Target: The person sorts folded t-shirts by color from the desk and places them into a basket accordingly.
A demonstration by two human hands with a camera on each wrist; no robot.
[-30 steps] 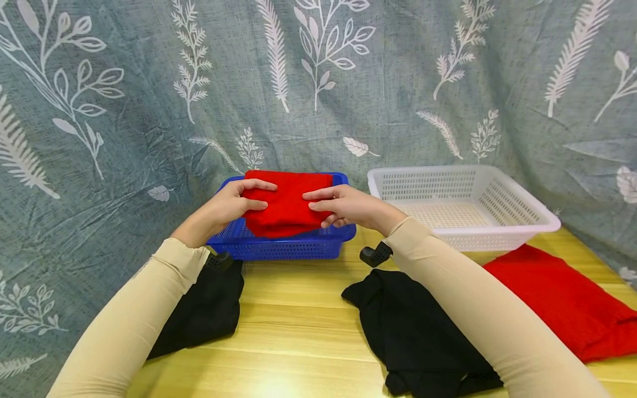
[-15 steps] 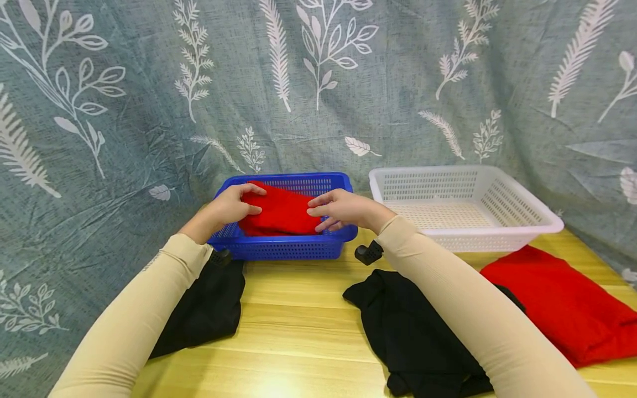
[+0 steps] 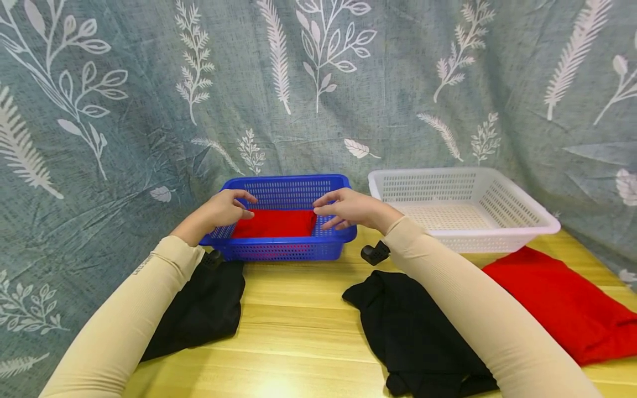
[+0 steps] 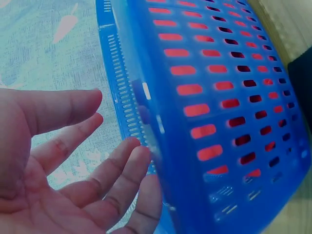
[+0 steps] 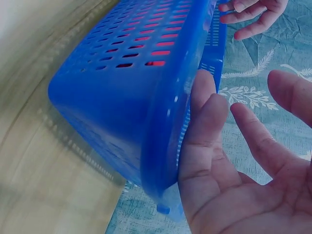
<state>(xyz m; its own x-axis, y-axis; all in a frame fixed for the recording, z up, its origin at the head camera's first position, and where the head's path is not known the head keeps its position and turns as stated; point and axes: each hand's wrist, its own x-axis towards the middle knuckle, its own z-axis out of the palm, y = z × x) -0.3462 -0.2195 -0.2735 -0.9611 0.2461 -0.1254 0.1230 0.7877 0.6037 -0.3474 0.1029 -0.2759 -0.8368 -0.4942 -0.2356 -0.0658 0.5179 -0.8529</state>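
A folded red cloth (image 3: 276, 224) lies inside the blue basket (image 3: 283, 241), and its colour shows through the slots of the basket wall (image 4: 187, 89). Over the basket's left end hovers my left hand (image 3: 226, 209), its fingers spread and holding nothing. My right hand (image 3: 350, 209) is over the right end, fingers loosely extended and likewise without anything in them. In the right wrist view, fingertips (image 5: 204, 85) come right at the basket's rim. Both palms face each other across the basket.
A white basket (image 3: 463, 232) stands to the right. One black cloth (image 3: 209, 309) lies at left, another (image 3: 413, 331) under my right forearm. A red cloth (image 3: 567, 304) is at the far right of the wooden table (image 3: 298, 315). A patterned curtain (image 3: 318, 132) hangs behind.
The folded red cloth has gone from between both hands, above the blue basket, down into it. Both hands have let go and moved slightly apart.
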